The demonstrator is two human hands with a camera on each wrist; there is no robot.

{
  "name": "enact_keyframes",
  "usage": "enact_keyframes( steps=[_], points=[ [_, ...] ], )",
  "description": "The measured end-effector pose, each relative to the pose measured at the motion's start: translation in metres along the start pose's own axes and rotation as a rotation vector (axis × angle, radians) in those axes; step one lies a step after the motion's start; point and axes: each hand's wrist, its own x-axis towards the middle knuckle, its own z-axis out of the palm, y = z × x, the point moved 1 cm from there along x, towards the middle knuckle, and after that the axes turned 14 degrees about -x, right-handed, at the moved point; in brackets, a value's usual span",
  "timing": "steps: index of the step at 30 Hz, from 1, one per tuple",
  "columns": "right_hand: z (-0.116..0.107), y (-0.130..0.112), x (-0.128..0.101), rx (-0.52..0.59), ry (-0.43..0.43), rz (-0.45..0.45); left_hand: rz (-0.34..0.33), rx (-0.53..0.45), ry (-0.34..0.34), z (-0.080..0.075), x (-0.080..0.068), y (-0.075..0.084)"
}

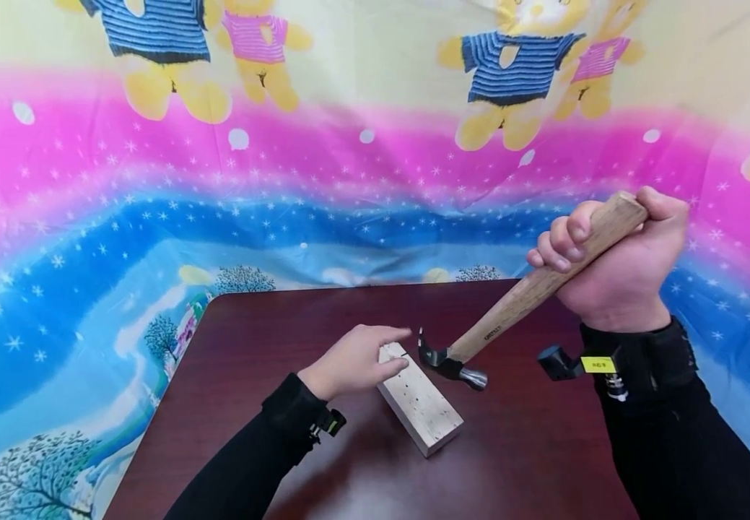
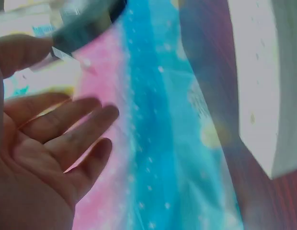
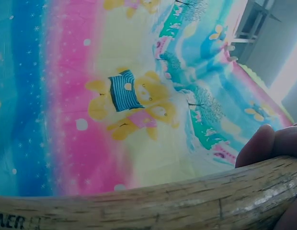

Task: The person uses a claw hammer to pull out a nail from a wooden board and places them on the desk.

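Note:
A pale wooden block (image 1: 421,404) lies slantwise on the dark red-brown table (image 1: 271,339). My left hand (image 1: 393,348) is laid over the block's far end with its fingers straight. In the left wrist view the left hand (image 2: 67,139) shows an open palm, and the block (image 2: 261,81) is to the right of it. My right hand (image 1: 608,253) grips the end of a claw hammer's wooden handle (image 1: 530,296), raised at the right. The steel hammer head (image 1: 451,363) hangs just right of the block, near my left fingertips. Up close, the handle (image 3: 163,206) fills the bottom of the right wrist view under a fingertip (image 3: 270,143).
A bright cloth (image 1: 362,144) with bears, pink and blue bands and snowy trees hangs behind and around the table. A small black camera with a yellow label (image 1: 563,363) sits on my right wrist. Bare tabletop (image 1: 530,448) lies in front of the block.

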Motion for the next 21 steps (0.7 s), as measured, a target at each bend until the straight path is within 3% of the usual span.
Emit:
enact_keyframes(
  steps=[2,5,10,15,21],
  points=[
    [0.001,0.001,0.0,0.003,-0.009,-0.001,0.087,0.025,0.035,0.005,0.001,0.008],
    [0.001,0.002,0.0,-0.007,-0.021,-0.01,0.153,0.08,0.109,0.013,0.004,0.013],
    [0.001,0.003,-0.001,-0.022,-0.016,-0.016,0.171,0.064,0.197,0.023,0.008,0.012],
    [-0.001,0.003,-0.004,-0.041,-0.011,-0.01,0.182,0.049,0.23,0.03,0.01,0.011],
    [0.002,0.003,-0.007,-0.069,-0.046,-0.008,0.248,0.09,0.259,0.038,0.008,0.009]
  ],
)
